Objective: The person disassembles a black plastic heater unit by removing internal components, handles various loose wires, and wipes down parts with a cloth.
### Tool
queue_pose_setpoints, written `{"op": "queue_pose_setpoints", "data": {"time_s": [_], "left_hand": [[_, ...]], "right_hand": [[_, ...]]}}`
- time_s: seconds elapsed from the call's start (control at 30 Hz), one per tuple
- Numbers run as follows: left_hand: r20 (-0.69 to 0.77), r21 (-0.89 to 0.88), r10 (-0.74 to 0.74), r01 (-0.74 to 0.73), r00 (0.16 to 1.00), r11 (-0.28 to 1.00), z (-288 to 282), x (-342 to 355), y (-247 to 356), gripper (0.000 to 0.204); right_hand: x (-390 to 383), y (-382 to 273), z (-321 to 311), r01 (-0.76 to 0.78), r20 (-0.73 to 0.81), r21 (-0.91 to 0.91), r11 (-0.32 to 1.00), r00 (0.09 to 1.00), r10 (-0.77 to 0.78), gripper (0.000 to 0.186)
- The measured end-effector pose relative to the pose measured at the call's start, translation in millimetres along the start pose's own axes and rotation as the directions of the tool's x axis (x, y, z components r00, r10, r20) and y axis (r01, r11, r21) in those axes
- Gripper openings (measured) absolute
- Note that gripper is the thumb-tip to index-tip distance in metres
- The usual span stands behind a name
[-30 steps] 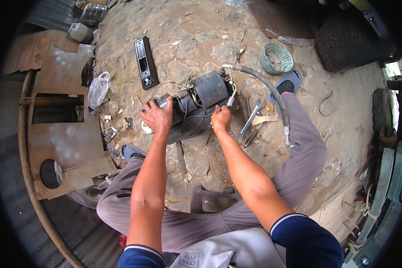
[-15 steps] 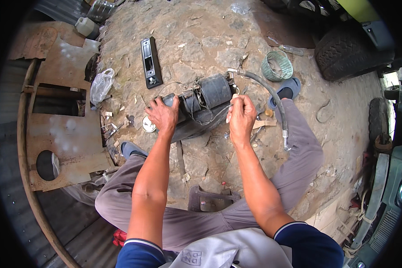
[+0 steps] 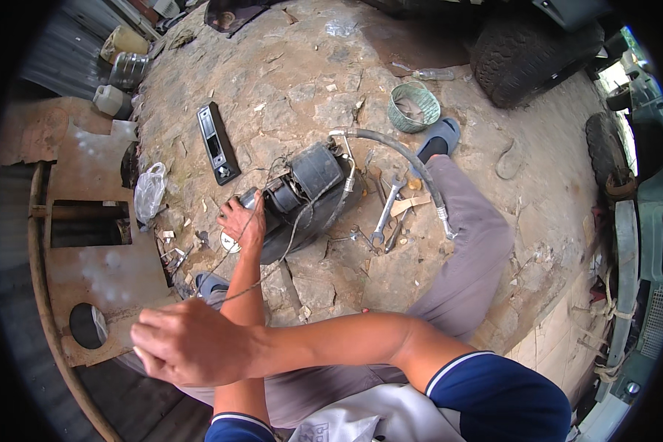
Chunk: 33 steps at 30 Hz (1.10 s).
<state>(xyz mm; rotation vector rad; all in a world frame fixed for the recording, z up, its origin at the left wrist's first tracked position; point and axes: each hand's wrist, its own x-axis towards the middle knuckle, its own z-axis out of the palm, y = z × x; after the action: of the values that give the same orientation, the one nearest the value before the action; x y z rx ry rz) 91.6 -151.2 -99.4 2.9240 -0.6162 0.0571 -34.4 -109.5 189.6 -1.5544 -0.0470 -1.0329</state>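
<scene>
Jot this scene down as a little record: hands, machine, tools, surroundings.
Left hand: fingers over one end of the dark machine
Right hand: closed around a dark cord stretching toward the machine
Machine: rounded, lying on stony ground
Tool: spanner, right of the machine
Hose: grey, arching toward the right trouser leg
Nearby: green basket, plastic bag, black panel

We've got a dull, dusty black cylindrical housing (image 3: pixel 318 169), a rough, twisted-looking cord (image 3: pixel 295 230), a matt rubbery hose (image 3: pixel 403 155) with shiny metal fittings (image 3: pixel 443 214), and a smooth steel wrench (image 3: pixel 387 212). We're also seeing crinkly see-through plastic on the bag (image 3: pixel 149 193) and rust-stained sheet metal (image 3: pixel 99 276).
</scene>
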Motion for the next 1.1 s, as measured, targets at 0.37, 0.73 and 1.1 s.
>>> {"op": "queue_pose_setpoints", "data": {"time_s": [0.37, 0.73, 1.1], "left_hand": [[0.024, -0.067, -0.029, 0.031, 0.999, 0.997, -7.0, 0.0, -3.8, 0.075], [0.077, -0.125, -0.055, 0.064, 0.995, 0.990, -13.8, -6.6, 4.9, 0.075], [0.093, -0.161, -0.063, 0.077, 0.994, 0.984, -14.6, -6.5, 2.0, 0.074]], "right_hand": [[-202.9, 106.7, -173.9, -0.080, 0.354, -0.934, 0.347, -0.317, 0.880, 0.032], [-64.5, 246.0, -207.2, -0.417, -0.179, -0.817, 0.398, 0.840, 0.513, 0.029], [-27.9, 325.6, -212.4, -0.502, -0.209, -0.802, 0.323, 0.743, 0.636, 0.027]]}}
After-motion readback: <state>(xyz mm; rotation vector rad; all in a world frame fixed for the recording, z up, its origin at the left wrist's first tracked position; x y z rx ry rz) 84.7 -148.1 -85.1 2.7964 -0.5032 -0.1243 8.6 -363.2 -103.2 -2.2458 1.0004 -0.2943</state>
